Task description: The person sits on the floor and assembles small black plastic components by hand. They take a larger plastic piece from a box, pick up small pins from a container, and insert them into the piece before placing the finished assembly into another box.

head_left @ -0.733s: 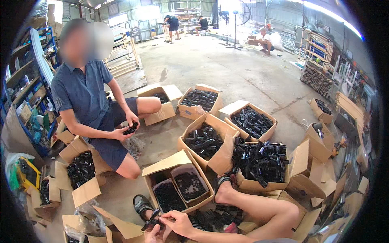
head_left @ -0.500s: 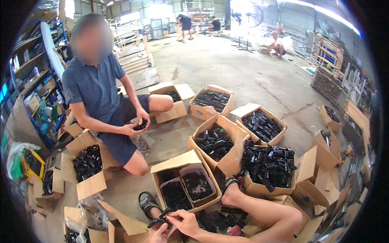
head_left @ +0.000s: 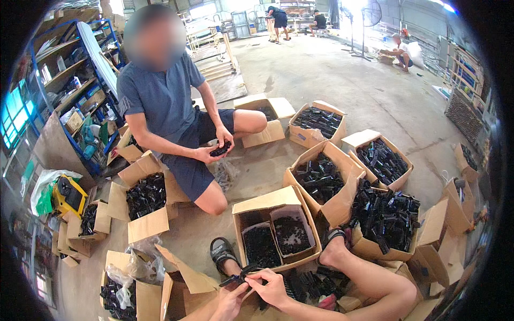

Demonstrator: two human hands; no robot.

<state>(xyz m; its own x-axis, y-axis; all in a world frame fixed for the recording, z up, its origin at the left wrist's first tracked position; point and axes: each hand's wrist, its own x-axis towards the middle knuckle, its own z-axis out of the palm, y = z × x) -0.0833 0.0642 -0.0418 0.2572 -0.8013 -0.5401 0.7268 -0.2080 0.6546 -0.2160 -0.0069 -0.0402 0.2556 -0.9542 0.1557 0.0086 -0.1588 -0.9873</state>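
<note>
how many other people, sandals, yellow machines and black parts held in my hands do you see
other people: 4 (one seated close, two far back, one crouched far right)
sandals: 2
yellow machine: 1
black part in the hands: 1
total: 8

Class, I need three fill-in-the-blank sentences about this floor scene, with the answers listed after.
1. Both hands hold a small ____ part.
2. The boxes around the person are made of ____.
3. The co-worker opposite sits on the ____.

Missing words: black; cardboard; floor
</note>
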